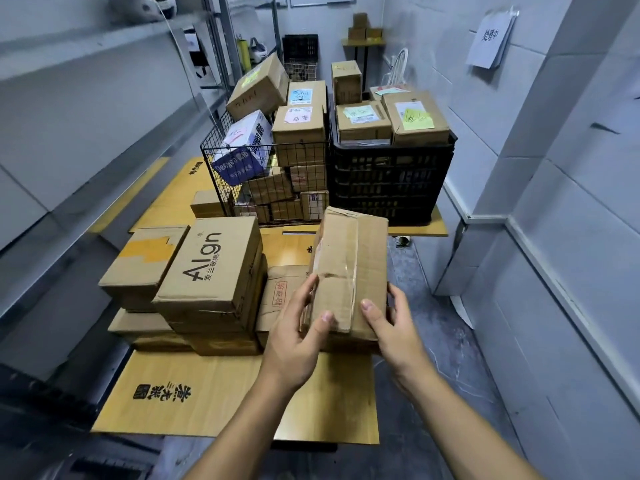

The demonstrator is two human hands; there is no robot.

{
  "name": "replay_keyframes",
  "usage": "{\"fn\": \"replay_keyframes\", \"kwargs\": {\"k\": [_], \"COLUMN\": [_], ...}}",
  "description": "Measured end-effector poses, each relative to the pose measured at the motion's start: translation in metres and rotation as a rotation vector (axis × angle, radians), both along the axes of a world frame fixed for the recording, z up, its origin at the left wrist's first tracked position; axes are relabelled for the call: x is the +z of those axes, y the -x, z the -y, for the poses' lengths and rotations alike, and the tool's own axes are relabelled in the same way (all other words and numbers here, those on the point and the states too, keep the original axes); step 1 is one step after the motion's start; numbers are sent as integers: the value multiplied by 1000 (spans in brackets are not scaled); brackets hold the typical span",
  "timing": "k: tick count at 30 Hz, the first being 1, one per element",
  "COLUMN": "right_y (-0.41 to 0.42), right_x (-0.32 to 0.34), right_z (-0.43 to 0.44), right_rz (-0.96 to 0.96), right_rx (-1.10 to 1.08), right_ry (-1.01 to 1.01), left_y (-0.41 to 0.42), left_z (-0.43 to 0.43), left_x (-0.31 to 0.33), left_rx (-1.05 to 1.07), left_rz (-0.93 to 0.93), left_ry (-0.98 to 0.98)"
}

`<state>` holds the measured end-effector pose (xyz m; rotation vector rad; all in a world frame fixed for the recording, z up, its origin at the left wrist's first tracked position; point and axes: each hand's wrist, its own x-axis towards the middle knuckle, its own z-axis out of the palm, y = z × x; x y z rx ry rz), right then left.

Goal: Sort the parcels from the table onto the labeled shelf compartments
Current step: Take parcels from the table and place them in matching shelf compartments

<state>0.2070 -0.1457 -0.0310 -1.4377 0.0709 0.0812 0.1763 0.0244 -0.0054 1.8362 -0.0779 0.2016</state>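
Got a brown taped parcel (349,268) up in both hands, off the pile & in the air in front of me, over the near right part of the stack. L hand (294,341) grips its near left corner: thumb on the top face, fingers (304,289) curled along the left side. R hand (394,330) grips the near right corner the same way, thumb on top, the rest wrapped round the right side & mostly hidden behind the box. Parcel is tilted, far end higher, w/ clear tape running lengthwise down the top. Under it lies a flat brown envelope (278,294) w/ a red stamp, partly covered. Just left of that, the "Align" box (211,261) tops a stack. A box w/ yellow tape (142,261) sits right against it on the left. All this rests on a flattened cardboard sheet (207,393) w/ black characters. Further back is a wire basket (263,144) packed w/ boxes, incl. a blue & white box (242,150) leaning at its left side. A big brown box (258,86) sits tilted on top. Right beside the basket is a black plastic crate (388,181), its top boxes carrying green & yellow notes. A metal shelf (86,39) runs along my left, & a paper sign (490,39) hangs on the wall at right.
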Motion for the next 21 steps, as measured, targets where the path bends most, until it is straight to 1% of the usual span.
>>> {"fn": "replay_keyframes", "kwargs": {"k": [3, 4, 5, 9, 12, 15, 19, 21], "right_y": [3, 3, 3, 7, 10, 11, 9, 10], "right_x": [-3, -4, -5, -9, -8, -6, -7, -8], "right_z": [9, 12, 13, 10, 12, 16, 18, 19], "right_rz": [-47, -64, -82, -134, -147, -136, -94, -34], "right_rx": [-33, -42, -46, -26, 17, 70, 32, -23], "right_ry": [-114, -162, -206, -335, -388, -396, -318, -224], "left_y": [0, -2, -3, -5, 0, 7, 14, 18], "left_z": [-2, -2, -2, -5, -11, -13, -16, -19], "left_x": [5, 6, 7, -1, -9, -15, -15, -14], "left_rx": [3, 17, 38, 145, 162, 113, 156, 178], "left_rz": [-19, -29, -33, -39, -142, -164, -105, -82], "left_ry": [221, 262, 259, 139, 176, 293, 234, 179]}}
